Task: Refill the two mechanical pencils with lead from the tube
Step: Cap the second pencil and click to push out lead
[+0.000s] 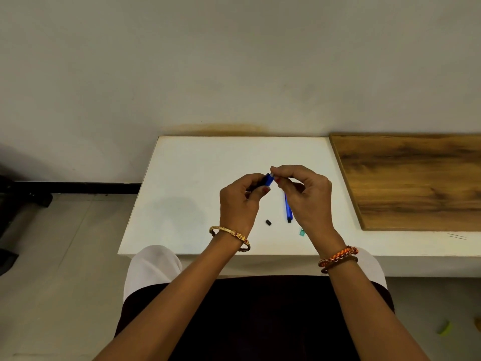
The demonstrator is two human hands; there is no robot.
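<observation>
My left hand (239, 201) is closed around a blue mechanical pencil (268, 179), whose upper end sticks out toward the right. My right hand (304, 194) pinches its thumb and forefinger together right at that end; whatever is between them is too small to see. A second blue mechanical pencil (288, 209) lies on the white table (182, 178), partly under my right hand. A small black cap (269, 222) rests on the table between my wrists. A bit of a green tube (302, 232) shows beside my right wrist.
A wooden board (416, 178) lies on the table to the right. The wall stands just behind the table. Dark equipment (15, 201) sits on the floor at the left. A small green thing (444, 328) lies on the floor at lower right.
</observation>
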